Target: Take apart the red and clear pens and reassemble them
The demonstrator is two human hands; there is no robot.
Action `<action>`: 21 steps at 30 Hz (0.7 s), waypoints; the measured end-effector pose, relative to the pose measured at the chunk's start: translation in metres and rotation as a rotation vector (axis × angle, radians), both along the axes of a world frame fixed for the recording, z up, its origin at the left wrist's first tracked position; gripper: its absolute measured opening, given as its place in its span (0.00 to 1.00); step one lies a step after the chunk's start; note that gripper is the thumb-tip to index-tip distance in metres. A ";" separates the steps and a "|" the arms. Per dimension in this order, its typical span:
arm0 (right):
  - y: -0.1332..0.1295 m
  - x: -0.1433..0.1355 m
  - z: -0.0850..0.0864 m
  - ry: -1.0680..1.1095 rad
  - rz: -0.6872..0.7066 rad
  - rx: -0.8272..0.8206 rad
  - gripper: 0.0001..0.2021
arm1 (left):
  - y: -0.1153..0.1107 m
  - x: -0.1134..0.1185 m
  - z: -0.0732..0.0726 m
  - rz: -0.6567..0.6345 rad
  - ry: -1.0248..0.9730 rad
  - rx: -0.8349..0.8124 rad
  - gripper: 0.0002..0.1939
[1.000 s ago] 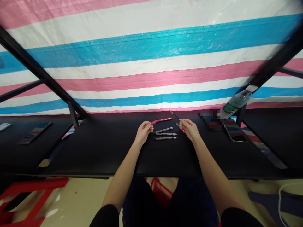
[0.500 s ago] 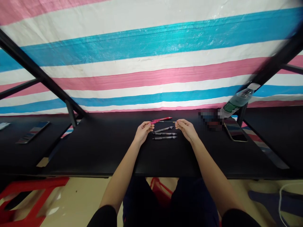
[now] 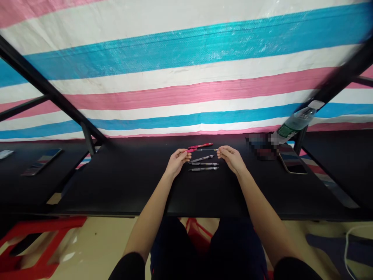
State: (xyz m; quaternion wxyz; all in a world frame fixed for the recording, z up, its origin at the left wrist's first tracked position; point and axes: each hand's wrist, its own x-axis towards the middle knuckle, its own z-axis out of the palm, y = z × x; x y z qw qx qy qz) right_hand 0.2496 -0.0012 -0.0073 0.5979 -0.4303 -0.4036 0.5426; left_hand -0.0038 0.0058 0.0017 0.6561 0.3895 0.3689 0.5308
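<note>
My left hand (image 3: 176,161) pinches a pink pen barrel (image 3: 191,150) over the table. From the barrel's right end a thin, pale pen refill (image 3: 207,149) stretches across to my right hand (image 3: 230,156). The fingertips of that hand are closed on the refill's far end. Just behind lies a red pen (image 3: 201,146) on the tabletop. In front of the refill rest three clear-and-dark pens: a slanted one (image 3: 203,158), a middle one (image 3: 204,164) and a nearest one (image 3: 203,169). My left fingers are close to the slanted pen's left end.
The black table (image 3: 116,179) has metal frame bars (image 3: 67,105) on both sides. At the right stand a water bottle (image 3: 295,124) and a phone (image 3: 292,160), beside a blurred patch. A striped sheet (image 3: 186,93) hangs behind. A red stool (image 3: 43,249) is at lower left.
The pink barrel has levelled out and now lines up with the refill, apart from the red pen in view. Both hands keep their grips; the whole view has shifted slightly.
</note>
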 end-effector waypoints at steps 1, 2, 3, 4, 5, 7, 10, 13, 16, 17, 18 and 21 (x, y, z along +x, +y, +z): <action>0.000 0.000 0.000 0.004 -0.004 0.002 0.15 | 0.000 0.000 0.000 -0.001 0.000 0.002 0.19; -0.001 0.000 0.001 0.010 -0.008 0.004 0.15 | 0.000 0.001 0.000 -0.002 0.000 0.005 0.19; -0.001 0.000 0.001 0.018 -0.013 0.004 0.15 | 0.000 0.001 0.000 -0.002 -0.001 0.006 0.19; -0.001 0.000 0.002 0.025 -0.016 0.004 0.15 | 0.000 0.001 -0.001 0.000 0.000 0.008 0.19; -0.001 0.001 0.002 0.031 -0.017 0.006 0.15 | 0.000 0.001 -0.001 0.001 0.001 0.009 0.19; -0.001 0.001 0.002 0.030 -0.011 0.007 0.15 | 0.000 0.001 -0.001 -0.002 0.011 0.012 0.19; -0.001 0.003 0.001 0.017 0.002 0.002 0.15 | 0.000 0.001 -0.001 -0.023 0.033 0.026 0.19; 0.000 0.004 -0.001 0.008 0.003 -0.004 0.15 | -0.001 0.001 -0.001 -0.025 0.040 0.040 0.18; 0.001 0.005 -0.002 -0.021 -0.011 -0.009 0.15 | -0.001 0.001 -0.001 -0.022 0.046 0.048 0.17; 0.001 0.005 -0.002 -0.032 -0.015 -0.010 0.15 | -0.001 0.001 -0.001 -0.024 0.049 0.049 0.17; 0.001 0.005 -0.002 -0.042 -0.018 -0.011 0.15 | -0.001 0.001 -0.001 -0.027 0.051 0.050 0.17; 0.000 0.004 -0.002 -0.059 -0.011 -0.007 0.16 | -0.001 0.001 -0.002 -0.028 0.052 0.043 0.17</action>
